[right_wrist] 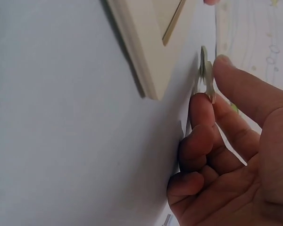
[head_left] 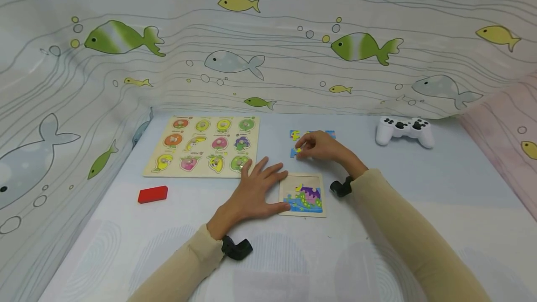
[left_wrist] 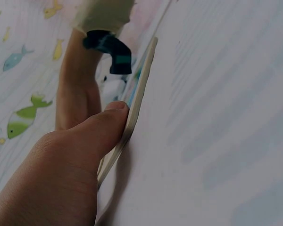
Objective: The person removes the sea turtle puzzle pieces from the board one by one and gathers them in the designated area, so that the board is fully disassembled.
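Note:
A small wooden jigsaw tray [head_left: 303,215] lies in the middle of the table, with purple, green and blue pieces fitted in its lower right part. My left hand [head_left: 255,195] is spread with straight fingers. Its thumb [left_wrist: 106,127] rests on the tray's left edge in the left wrist view, while the other fingers reach towards the fruit board. Beyond the tray, my right hand [head_left: 322,147] pinches a jigsaw piece [right_wrist: 209,81] between thumb and fingers, just above the table. More loose jigsaw pieces [head_left: 295,134] lie behind that hand, which partly hides them.
A wooden fruit peg board [head_left: 201,148] lies at the back left, close to my left fingertips. In front of it is a red block [head_left: 153,194]. A white game controller [head_left: 404,131] sits at the back right. A fish-printed sheet [head_left: 293,69] rises behind the table.

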`<state>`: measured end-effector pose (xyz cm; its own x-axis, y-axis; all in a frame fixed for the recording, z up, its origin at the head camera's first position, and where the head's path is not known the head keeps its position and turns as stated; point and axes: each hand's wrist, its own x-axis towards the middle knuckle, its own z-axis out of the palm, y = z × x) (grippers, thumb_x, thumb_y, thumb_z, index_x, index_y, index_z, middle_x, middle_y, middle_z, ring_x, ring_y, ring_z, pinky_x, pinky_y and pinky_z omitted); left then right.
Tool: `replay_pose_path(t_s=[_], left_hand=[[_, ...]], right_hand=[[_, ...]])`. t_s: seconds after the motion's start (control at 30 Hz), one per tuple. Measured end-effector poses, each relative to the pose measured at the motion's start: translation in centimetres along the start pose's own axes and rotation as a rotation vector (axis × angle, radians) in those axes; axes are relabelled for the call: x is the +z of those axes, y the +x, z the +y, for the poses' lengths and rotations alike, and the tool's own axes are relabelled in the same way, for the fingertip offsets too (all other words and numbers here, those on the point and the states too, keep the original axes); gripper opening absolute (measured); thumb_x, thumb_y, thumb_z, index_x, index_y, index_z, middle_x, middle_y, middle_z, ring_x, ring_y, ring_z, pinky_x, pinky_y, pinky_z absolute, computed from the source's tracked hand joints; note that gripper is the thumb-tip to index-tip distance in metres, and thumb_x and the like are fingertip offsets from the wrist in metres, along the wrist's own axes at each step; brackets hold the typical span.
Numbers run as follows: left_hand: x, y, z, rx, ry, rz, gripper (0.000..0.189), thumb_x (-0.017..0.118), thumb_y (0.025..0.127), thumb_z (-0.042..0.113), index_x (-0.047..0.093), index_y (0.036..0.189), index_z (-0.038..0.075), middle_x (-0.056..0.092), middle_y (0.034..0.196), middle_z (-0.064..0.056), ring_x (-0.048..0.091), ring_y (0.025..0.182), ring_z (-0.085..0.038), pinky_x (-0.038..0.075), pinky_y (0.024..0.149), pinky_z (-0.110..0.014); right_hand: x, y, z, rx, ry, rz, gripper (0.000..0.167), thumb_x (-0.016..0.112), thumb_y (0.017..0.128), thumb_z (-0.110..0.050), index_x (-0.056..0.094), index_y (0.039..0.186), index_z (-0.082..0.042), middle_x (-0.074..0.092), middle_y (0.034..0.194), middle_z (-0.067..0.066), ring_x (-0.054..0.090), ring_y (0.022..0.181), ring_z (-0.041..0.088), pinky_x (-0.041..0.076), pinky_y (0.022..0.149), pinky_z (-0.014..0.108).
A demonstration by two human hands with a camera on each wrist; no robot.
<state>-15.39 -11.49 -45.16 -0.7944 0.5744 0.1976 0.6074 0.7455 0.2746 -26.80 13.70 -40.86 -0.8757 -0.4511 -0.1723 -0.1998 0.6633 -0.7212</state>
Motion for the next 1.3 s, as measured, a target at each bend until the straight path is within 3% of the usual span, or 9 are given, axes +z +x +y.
replay_pose_path(t_s=[0.77, 1.3], left_hand=[[0.09, 0.04, 0.03, -0.011, 0.005, -0.028, 0.081, 0.061, 0.084, 0.072, 0.049, 0.151, 0.028, 0.043, 0.162, 0.003, 0.025, 0.156, -0.037, 0.007, 0.120, -0.068], [0.04, -0.01, 0.07, -0.009, -0.001, -0.017, 0.081, 0.063, 0.084, 0.070, 0.050, 0.151, 0.028, 0.043, 0.162, 0.002, 0.025, 0.156, -0.038, 0.007, 0.121, -0.068]], right_hand=[[0.42, 0.51, 0.18, -0.029, -0.112, 0.055, 0.029, 0.083, 0.085, -0.021, 0.076, 0.111, -0.010, 0.064, 0.085, 0.004, 0.052, 0.075, 0.016, 0.042, 0.066, 0.026], [0.47, 0.91, 0.08, -0.039, -0.109, 0.106, 0.031, 0.082, 0.086, -0.021, 0.074, 0.112, -0.006, 0.065, 0.084, 0.008, 0.051, 0.070, 0.016, 0.040, 0.062, 0.026]])
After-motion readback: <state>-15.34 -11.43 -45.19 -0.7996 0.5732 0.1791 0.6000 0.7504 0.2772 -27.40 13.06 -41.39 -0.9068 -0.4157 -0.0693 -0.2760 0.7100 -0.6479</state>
